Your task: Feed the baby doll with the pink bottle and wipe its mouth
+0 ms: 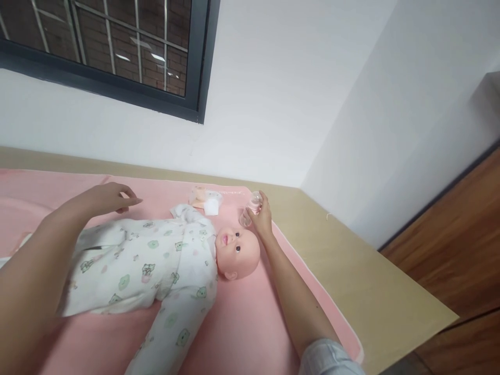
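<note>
A baby doll (156,265) in a white printed sleepsuit lies on its back on a pink mat (242,323), head to the right. My right hand (261,214) reaches past the doll's head and is closed around a small clear baby bottle (252,204) at the mat's far edge. My left hand (111,198) hovers over the mat beyond the doll's body, fingers loosely stretched out, holding nothing.
A small clear packet with white pads (205,200) lies on the mat beyond the doll's raised arm. The mat covers a tan surface (371,281) set into a white wall corner. A dark-framed window (117,52) is above left; a wooden panel (461,229) stands right.
</note>
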Demonstrator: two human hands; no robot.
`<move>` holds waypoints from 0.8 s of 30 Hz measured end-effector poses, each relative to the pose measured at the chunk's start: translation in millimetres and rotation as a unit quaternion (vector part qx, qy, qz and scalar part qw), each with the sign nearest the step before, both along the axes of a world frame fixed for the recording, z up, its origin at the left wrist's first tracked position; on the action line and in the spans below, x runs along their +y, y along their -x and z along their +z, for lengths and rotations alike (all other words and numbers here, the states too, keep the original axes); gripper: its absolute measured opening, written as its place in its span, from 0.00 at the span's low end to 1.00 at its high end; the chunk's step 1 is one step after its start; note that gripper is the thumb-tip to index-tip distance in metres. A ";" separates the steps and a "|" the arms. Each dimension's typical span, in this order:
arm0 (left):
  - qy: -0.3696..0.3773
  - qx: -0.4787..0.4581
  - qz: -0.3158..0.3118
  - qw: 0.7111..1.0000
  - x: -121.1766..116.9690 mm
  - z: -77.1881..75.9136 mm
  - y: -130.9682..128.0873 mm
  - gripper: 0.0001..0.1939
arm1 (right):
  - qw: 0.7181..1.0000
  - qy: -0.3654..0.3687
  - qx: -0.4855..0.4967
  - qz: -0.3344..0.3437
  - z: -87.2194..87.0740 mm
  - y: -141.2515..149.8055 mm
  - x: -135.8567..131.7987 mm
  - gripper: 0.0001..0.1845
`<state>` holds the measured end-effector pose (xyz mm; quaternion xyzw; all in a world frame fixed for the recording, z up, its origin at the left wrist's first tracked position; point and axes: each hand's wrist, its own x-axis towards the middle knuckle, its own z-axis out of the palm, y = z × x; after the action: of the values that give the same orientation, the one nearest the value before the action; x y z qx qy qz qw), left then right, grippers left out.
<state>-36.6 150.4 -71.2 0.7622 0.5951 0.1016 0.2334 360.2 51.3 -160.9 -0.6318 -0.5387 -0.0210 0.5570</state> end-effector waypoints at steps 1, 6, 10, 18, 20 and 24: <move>-0.008 0.000 -0.005 1.000 -0.1 -0.2 -1.2 0.22 | 1.000 -0.003 0.000 -0.002 -0.4 -0.4 0.5 0.40; -0.082 -0.016 -0.017 0.996 -1.7 -1.0 -10.2 0.24 | 1.000 -0.012 0.023 -0.008 -5.5 -2.8 1.1 0.38; -0.127 -0.059 -0.031 0.990 -12.2 1.6 -21.5 0.23 | 0.998 -0.023 0.051 -0.018 -3.1 -1.0 -1.6 0.37; -0.214 -0.203 -0.094 0.951 -64.7 14.6 -70.3 0.27 | 0.989 -0.094 0.094 0.068 58.8 39.9 -23.8 0.38; -0.261 -0.247 -0.112 0.926 -86.9 16.9 -86.2 0.33 | 0.984 -0.108 0.085 0.109 77.1 58.8 -35.6 0.38; -0.308 -0.275 -0.152 0.898 -125.2 20.5 -107.2 0.33 | 0.966 -0.127 0.084 0.209 100.1 100.2 -60.9 0.38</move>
<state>70.7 25.3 -50.7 0.8189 0.3228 0.4489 0.1539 260.0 -9.5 -60.7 -0.4291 -0.6028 0.0806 0.6679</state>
